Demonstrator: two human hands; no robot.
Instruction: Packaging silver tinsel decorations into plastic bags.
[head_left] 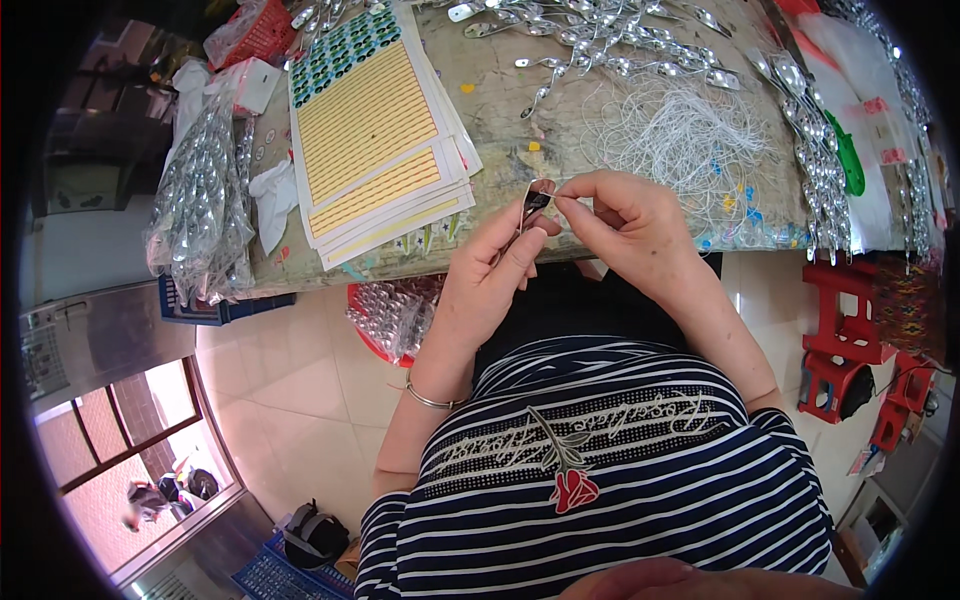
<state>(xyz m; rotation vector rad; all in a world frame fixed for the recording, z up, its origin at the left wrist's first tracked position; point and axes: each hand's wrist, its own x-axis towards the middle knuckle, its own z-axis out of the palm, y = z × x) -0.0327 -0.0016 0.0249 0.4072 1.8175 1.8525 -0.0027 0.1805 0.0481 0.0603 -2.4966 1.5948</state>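
Note:
My left hand (492, 268) is closed around a small shiny spoon-shaped metal piece (537, 202), held upright just above the table's near edge. The piece looks dark on the side that shows. My right hand (635, 222) has its thumb and forefinger pinched together at the upper end of the piece. A thin pale strand seems to run between those fingertips and the piece, too fine to make out fully. Right of the hands lies a loose tangle of white string (690, 140). Stacked sticker sheets (375, 130), yellow with green-blue round stickers, lie to the left.
Twisted silver metal strips (620, 40) spread across the table's far side, with more hanging over the right edge (825, 190) near a green tool (848, 155). Bagged strips (205, 200) hang at the left. Below are a red basin (385, 320) and red stools (845, 320).

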